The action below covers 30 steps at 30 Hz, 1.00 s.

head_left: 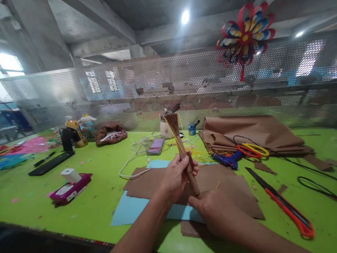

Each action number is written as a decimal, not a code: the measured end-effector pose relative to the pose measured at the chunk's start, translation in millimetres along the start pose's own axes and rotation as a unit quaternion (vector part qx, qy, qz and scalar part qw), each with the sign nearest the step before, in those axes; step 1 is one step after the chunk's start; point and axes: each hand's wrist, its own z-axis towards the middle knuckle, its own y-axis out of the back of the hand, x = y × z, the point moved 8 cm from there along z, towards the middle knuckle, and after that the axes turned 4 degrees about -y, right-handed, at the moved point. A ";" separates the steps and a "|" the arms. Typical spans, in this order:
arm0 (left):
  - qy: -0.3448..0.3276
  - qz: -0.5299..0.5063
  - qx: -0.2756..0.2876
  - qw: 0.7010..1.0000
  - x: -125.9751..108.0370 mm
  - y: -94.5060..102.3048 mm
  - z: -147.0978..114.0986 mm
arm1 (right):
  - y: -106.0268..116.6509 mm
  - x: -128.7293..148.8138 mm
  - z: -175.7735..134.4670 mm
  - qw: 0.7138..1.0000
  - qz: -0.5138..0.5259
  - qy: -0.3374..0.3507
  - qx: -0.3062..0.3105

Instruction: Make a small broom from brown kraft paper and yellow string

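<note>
Upright but tilted a little, a brown paper roll (179, 139) with a fringed, broom-like top and yellow string along it stands between my hands. My left hand (177, 175) is closed around its middle, thumb in front. At the lower end, my right hand (207, 206) is closed with the thumb and fingers at the roll's bottom; its inner fingers are hidden. A short yellow strand (218, 185) sticks up behind my right hand. Beneath both hands lie brown paper sheets (231, 192) and a light blue sheet (129, 210).
A utility knife (283, 203) lies at right, near a blue glue gun (228, 160), yellow-handled scissors (256, 150) and a black cord (316, 180). Folded brown paper (252, 132) sits behind. On the left are a purple power strip (71, 190), a phone (156, 146) and a bottle (76, 131).
</note>
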 end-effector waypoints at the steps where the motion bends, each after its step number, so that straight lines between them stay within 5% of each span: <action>1: 0.003 -0.004 0.004 1.000 -0.4 0.4 0.1 | 2.3 0.7 -2.6 1.000 0.017 0.006 0.011; 6: 0.008 -0.024 0.021 0.999 -4.6 2.3 1.1 | 32.3 11.4 -20.8 0.975 0.187 0.098 0.071; 9: 0.011 -0.024 0.064 0.998 -5.4 -5.1 -0.5 | 74.9 -25.2 -15.7 0.959 0.274 -0.005 -0.073; 12: 0.026 -0.013 0.116 0.993 -3.3 -16.7 -5.3 | 101.8 -74.6 -10.3 0.898 0.343 -0.145 -0.232; 15: 0.044 0.005 0.157 0.987 -0.2 -27.1 -11.5 | 92.5 -89.7 9.2 0.858 0.444 -0.169 -0.195; 20: 0.069 0.015 0.201 0.977 5.8 -38.7 -19.5 | 68.4 -68.9 32.5 0.776 0.619 -0.100 -0.072; 23: 0.062 0.035 0.195 0.978 8.3 -38.5 -19.8 | 61.6 -69.7 34.1 0.734 0.664 -0.111 -0.089; 30: 0.068 0.167 0.160 0.971 20.2 -30.8 -17.2 | 50.7 -81.9 38.0 0.742 0.633 -0.175 -0.130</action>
